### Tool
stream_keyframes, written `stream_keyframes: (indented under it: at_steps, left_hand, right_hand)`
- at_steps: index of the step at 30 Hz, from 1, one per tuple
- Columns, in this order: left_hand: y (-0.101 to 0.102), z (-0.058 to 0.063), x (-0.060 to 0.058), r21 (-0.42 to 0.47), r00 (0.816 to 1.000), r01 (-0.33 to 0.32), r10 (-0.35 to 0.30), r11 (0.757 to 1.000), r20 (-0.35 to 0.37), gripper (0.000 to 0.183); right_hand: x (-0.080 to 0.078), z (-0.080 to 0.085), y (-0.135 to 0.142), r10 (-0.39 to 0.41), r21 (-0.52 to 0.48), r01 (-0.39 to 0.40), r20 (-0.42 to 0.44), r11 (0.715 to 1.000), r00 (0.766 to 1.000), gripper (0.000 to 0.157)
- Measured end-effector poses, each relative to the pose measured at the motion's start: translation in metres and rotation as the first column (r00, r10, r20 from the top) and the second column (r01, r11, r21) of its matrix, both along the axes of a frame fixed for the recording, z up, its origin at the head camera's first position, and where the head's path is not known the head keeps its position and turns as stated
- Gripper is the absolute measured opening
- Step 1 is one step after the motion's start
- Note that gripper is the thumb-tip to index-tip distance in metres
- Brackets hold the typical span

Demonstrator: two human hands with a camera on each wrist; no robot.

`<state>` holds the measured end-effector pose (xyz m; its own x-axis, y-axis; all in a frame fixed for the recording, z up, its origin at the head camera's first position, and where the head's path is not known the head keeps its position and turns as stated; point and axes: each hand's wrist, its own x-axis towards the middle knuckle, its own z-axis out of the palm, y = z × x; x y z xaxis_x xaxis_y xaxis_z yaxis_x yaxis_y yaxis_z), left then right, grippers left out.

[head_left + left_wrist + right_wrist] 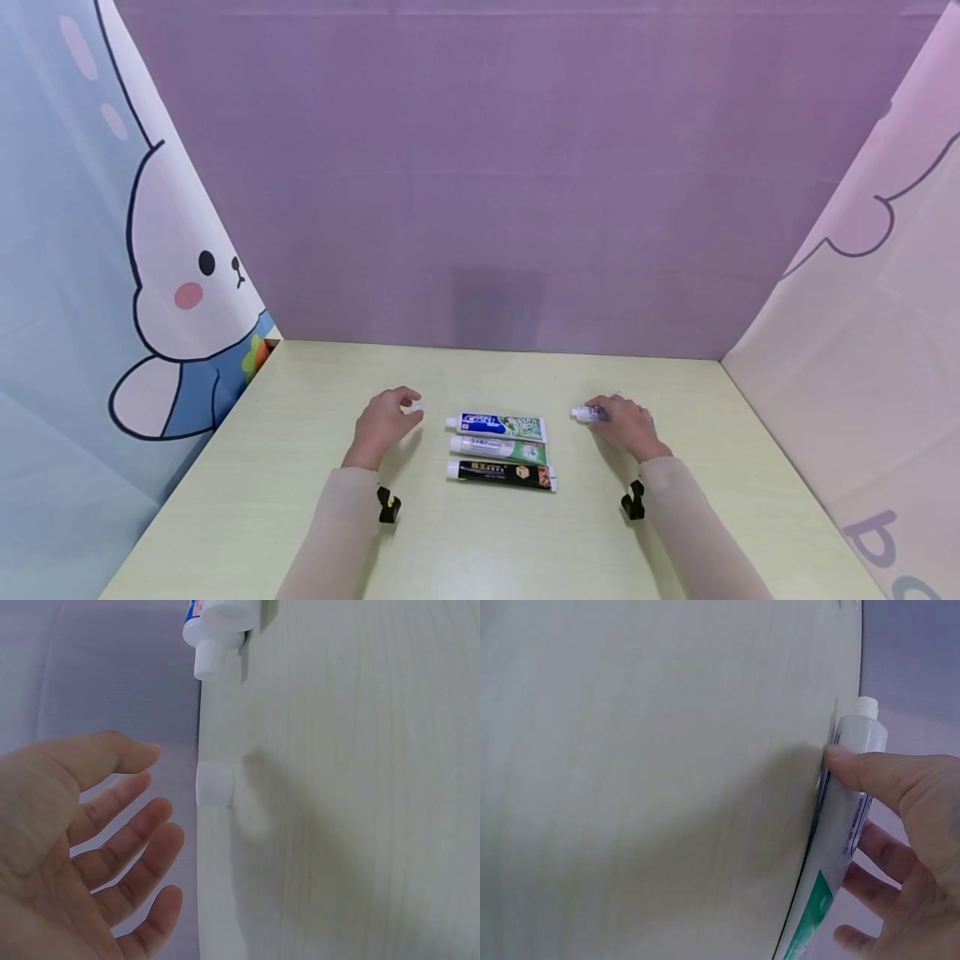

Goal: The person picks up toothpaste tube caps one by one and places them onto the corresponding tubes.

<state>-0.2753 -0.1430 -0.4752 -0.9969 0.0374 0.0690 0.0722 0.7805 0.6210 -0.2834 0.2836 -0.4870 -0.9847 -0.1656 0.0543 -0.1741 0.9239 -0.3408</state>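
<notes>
A small white cap [215, 785] stands on the table, just beyond the fingertips of my left hand [384, 423]. That hand's thumb and fingers are spread and hold nothing. My right hand [624, 425] grips a white toothpaste tube [847, 787] with a green patch, thumb on one side and fingers on the other. The tube's narrow white tip [867, 707] points left in the head view. Between the hands lie three more tubes in a stack of rows: a blue and green toothpaste [501, 427], a white and green one [498, 450] and a black one [502, 473].
The pale wooden table [465, 550] ends at a purple cloth wall [480, 183] at the back. Printed curtains hang on both sides, one with a rabbit [187, 275] on the left. Each wrist wears a black camera mount [387, 505].
</notes>
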Motion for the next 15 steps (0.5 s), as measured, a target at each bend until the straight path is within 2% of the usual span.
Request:
stream_keyframes:
  at_steps: [15]
  left_hand:
    - [0.0008,-0.007,-0.011,-0.03,0.996,-0.019,0.021,0.999,0.086,0.037]
  right_hand:
    - [-0.0004,-0.0011,0.0013,0.01,-0.043,-0.01,0.009,0.999,1.0,0.033]
